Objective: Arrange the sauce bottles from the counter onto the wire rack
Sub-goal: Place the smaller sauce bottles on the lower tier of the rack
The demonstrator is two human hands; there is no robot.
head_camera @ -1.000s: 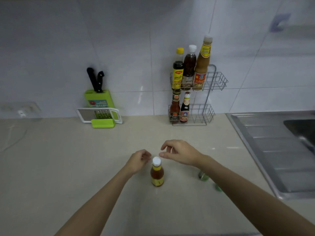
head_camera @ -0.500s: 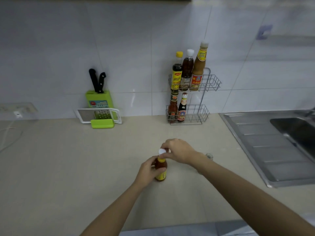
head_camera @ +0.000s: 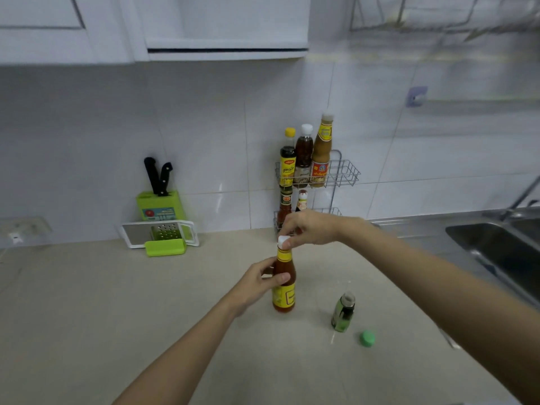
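Note:
An orange sauce bottle [head_camera: 284, 298] with a yellow label and white cap [head_camera: 282, 241] stands on the counter in the middle. My left hand [head_camera: 257, 283] grips its body from the left. My right hand [head_camera: 311, 229] pinches the white cap from above. A small green bottle [head_camera: 343, 312] stands uncapped to the right, its green cap [head_camera: 367, 338] lying beside it. The two-tier wire rack [head_camera: 346, 172] stands against the wall; three tall bottles fill its top shelf and two short ones stand below, partly hidden by my right hand.
A green knife block [head_camera: 160, 204] and a grater [head_camera: 163, 236] stand at the back left. A steel sink [head_camera: 496, 247] lies to the right. A wall socket [head_camera: 17, 232] is at the far left. Cabinets hang overhead.
My view tilted up and closer. My left hand closed around the orange bottle's body and my right hand settled on its cap. The green bottle and its cap came into view.

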